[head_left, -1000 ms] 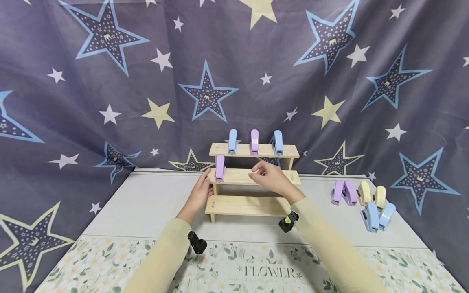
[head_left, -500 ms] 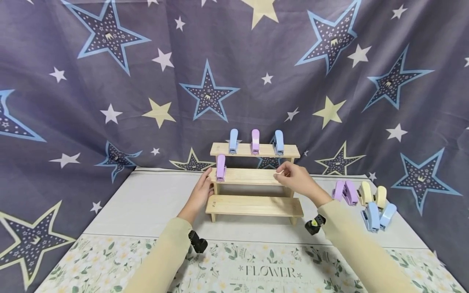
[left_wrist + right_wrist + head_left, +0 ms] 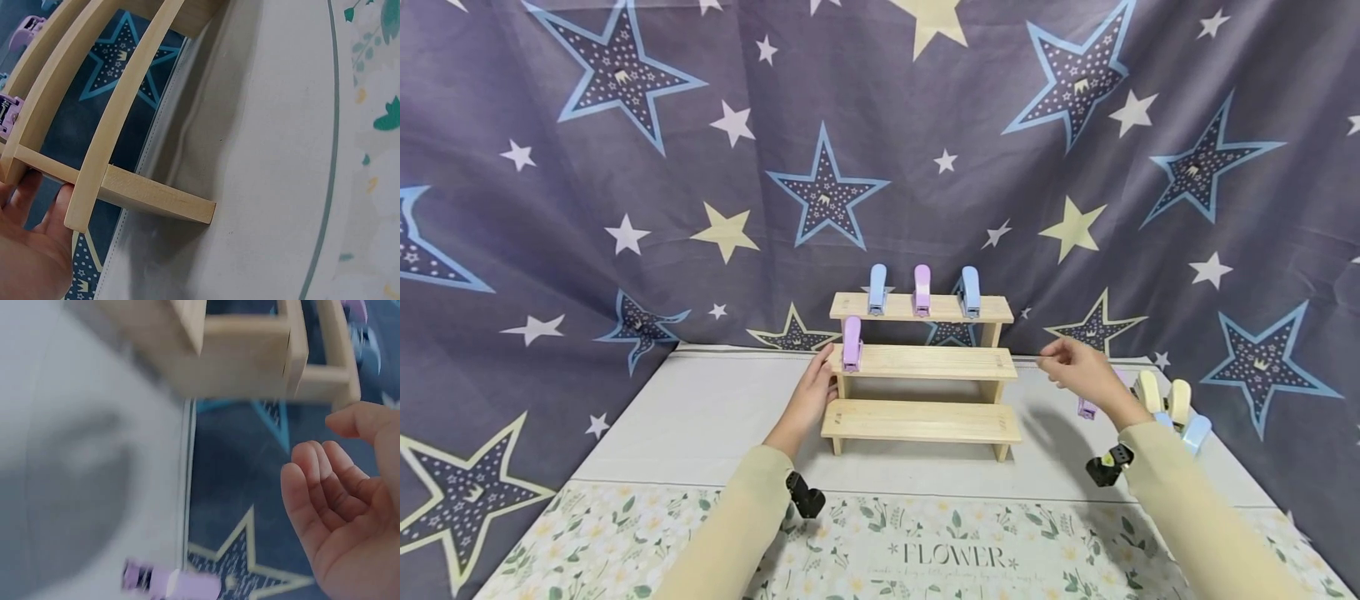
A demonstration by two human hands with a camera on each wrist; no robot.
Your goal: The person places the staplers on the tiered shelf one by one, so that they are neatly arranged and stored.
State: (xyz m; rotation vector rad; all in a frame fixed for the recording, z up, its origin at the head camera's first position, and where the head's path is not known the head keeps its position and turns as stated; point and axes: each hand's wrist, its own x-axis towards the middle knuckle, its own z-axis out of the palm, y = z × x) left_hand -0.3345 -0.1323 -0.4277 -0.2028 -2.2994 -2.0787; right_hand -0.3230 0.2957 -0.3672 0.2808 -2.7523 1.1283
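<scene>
A three-tier wooden shelf stands mid-table. Its top tier carries a blue stapler, a purple stapler and another blue stapler. One purple stapler sits at the left end of the middle tier. My left hand rests against the shelf's left side frame, fingers fairly straight behind it. My right hand hangs in the air to the right of the shelf with fingers loosely curled and an empty palm. It is close to a heap of staplers.
The heap at the right holds yellow staplers, a blue one and a purple one, partly hidden by my right arm. A white cloth with a floral border covers the table. A star-print curtain hangs behind.
My right hand has left the middle tier and swung right, past the shelf's end toward the stapler heap, still empty. The left hand and the shelf have not moved.
</scene>
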